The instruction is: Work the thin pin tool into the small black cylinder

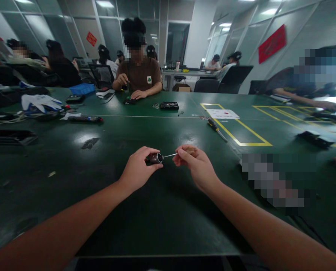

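Observation:
My left hand (pixel 141 165) is closed around a short dark cylinder with a shiny metal rim (pixel 156 158), its open end turned to the right. In my right hand (pixel 197 165) is a small screwdriver (pixel 170 155) with a thin metal shaft and what looks like an amber handle, partly covered by the fingers. The shaft points left, and its tip is at the cylinder's open end; whether it touches inside I cannot tell. Both hands are above the green table (pixel 122 226).
A black-and-yellow screwdriver (pixel 217 130) lies beyond my right hand. White gloves (pixel 40 102), a blue tray (pixel 82 89) and a dark pen-like tool (pixel 84 119) are at the left. A black part (pixel 169 105) sits near the person opposite (pixel 138 71). A blurred-out object lies right.

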`<state>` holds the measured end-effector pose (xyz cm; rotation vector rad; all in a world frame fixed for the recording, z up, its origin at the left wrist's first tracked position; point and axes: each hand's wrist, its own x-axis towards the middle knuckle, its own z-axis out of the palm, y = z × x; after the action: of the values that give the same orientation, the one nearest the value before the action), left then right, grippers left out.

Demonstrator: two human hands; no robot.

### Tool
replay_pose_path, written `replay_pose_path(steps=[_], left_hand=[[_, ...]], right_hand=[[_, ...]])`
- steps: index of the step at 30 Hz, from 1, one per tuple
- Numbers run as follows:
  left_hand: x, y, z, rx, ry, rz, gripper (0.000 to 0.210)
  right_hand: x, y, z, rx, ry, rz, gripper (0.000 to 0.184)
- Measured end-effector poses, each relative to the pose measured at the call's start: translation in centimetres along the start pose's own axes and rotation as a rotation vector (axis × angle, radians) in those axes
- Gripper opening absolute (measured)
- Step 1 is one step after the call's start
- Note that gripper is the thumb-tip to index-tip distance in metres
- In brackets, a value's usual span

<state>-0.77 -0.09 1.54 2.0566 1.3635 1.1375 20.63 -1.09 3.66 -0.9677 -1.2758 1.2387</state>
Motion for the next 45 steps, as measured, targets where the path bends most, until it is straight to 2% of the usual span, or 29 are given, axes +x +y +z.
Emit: replay_pose_path(steps=[2, 5, 12, 14, 17, 20, 22, 35, 41, 45], left_hand=[[0.0, 0.1, 0.0, -0.014, -0.01, -0.015, 0.038], [0.0, 0.3, -0.1, -0.029, -0.019, -0.034, 0.037], [0.0, 0.0, 0.1, -0.03, -0.029, -0.044, 0.037], [-0.1, -0.1, 0.1, -0.04, -0.026, -0.042, 0.038], [0.0, -0.3, 0.2, -0.042, -0.014, -0.037, 0.038], [0.0, -0.5, 0.2, -0.034, -0.005, -0.029, 0.037], [0.0, -0.5, 0.2, -0.034, -0.007, -0.029, 0.038], [0.0, -0.5, 0.1, 0.009, -0.032, -0.036, 0.036], [0.3, -0.8, -0.1, -0.074, -0.001, -0.061, 0.043], [0.7, -1.0, -0.6, 0.093, -0.034, -0.014, 0.037]], right_hand=[[0.2, 0.2, 0.0, 0.07, 0.048, 0.02, 0.022], [0.2, 0.2, 0.0, 0.073, 0.074, -0.024, 0.02], [-0.9, -0.5, 0.0, -0.223, 0.108, -0.26, 0.014], [-1.4, -0.9, 0.0, -0.322, 0.079, -0.328, 0.014], [-2.1, -1.3, -0.1, -0.477, -0.034, -0.379, 0.015], [-2.2, -1.5, 0.0, -0.587, -0.133, -0.394, 0.013], [-2.0, -1.4, 0.0, -0.632, -0.142, -0.39, 0.011], [-1.3, -1.0, -0.2, -0.66, -0.052, -0.365, 0.011], [-1.2, -1.0, -0.4, -0.646, 0.005, -0.352, 0.014], [-1.2, -1.0, -0.5, -0.616, 0.031, -0.369, 0.014]])
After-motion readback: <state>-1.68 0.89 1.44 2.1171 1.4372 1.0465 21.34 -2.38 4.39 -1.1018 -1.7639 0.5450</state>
